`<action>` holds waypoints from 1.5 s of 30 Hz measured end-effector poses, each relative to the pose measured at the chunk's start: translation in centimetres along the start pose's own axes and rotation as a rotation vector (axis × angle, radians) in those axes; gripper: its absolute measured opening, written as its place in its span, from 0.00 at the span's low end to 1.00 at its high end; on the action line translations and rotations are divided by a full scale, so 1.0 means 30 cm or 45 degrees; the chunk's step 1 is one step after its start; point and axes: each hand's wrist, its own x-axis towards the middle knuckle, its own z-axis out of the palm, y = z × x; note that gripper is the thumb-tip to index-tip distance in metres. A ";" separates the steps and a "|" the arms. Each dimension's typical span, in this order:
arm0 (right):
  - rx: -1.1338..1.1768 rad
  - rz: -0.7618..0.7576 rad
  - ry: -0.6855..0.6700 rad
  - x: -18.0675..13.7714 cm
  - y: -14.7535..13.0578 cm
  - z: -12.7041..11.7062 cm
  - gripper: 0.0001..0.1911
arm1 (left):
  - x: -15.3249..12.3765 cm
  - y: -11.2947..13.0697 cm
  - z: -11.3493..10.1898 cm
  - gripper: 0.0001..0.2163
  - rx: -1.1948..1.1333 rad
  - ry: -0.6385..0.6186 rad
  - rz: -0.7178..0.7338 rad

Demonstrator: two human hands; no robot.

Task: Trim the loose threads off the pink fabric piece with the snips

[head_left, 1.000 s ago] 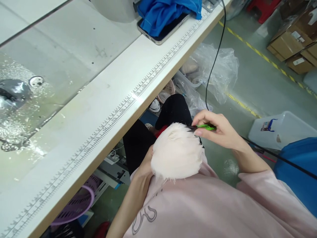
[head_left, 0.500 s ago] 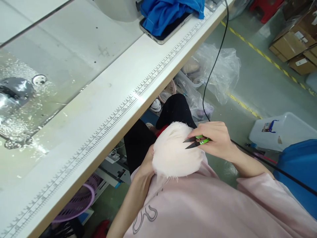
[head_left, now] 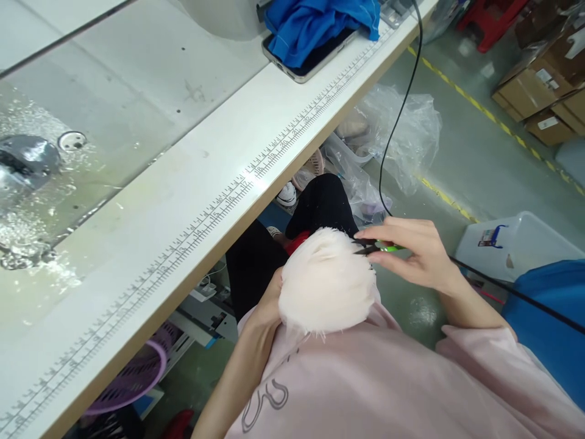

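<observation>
A rounded, cream-white piece of soft fabric (head_left: 326, 286) with frayed threads along its edge lies over my lap. My left hand (head_left: 273, 296) grips its left side, the fingers mostly hidden beneath it. In my right hand (head_left: 415, 253) is a pair of thread snips (head_left: 387, 247) with green handles and dark blades. The blade tips point left at the upper right edge of the fabric; whether they touch it I cannot tell. My right thumb and forefinger stretch along either side of the snips.
A white table (head_left: 192, 177) with a printed ruler edge runs diagonally in front of me. On it are a phone (head_left: 301, 74) under a blue cloth (head_left: 315, 27). A black cable (head_left: 402, 116) hangs past my right hand. Below are a purple basket (head_left: 158, 372) and a white bin (head_left: 516, 241).
My right hand has moved right with the snips, from over the fabric to its edge, and its fingers have straightened. The fabric has turned slightly in my left hand.
</observation>
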 end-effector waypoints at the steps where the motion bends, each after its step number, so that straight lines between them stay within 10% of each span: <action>1: -0.101 -0.019 0.007 -0.001 0.005 -0.005 0.12 | -0.001 -0.001 -0.001 0.18 0.005 0.010 -0.012; 15: -0.484 -0.335 0.046 0.037 -0.005 0.031 0.12 | -0.002 0.016 0.009 0.19 -0.061 -0.112 -0.094; 45: -0.418 -0.265 0.073 0.048 -0.010 0.049 0.12 | 0.009 -0.008 0.007 0.20 -0.184 -0.265 -0.040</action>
